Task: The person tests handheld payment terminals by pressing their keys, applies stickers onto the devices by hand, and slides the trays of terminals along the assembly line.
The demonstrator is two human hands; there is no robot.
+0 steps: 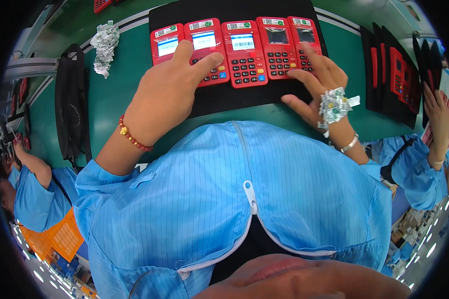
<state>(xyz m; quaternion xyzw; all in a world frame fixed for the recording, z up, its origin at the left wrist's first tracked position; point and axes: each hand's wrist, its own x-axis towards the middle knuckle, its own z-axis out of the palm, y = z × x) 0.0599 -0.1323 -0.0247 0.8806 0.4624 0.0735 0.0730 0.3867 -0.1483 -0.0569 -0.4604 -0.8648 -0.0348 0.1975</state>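
Several red payment terminals stand side by side on a black mat point(219, 102). My left hand point(167, 87) lies over the leftmost terminal point(165, 34) and the second terminal point(201, 27), its thumb and a finger stretched out over their keypads; whether they press keys I cannot tell. Those two and the middle terminal point(245, 65) have lit screens. My right hand point(317, 82) is spread at the fourth terminal point(276, 52) and the rightmost terminal point(303, 24), whose screens are dark. Its fingertips are at their keys. Neither hand grips anything. A clump of crumpled silvery labels point(334, 105) sticks to my right wrist.
Another label clump point(105, 47) lies on the green table point(129, 74), left of the mat. A black strap-like bag point(71, 104) rests farther left. At right stand black trays with red terminals point(397, 74). Co-workers' arms point(438, 119) show at both sides.
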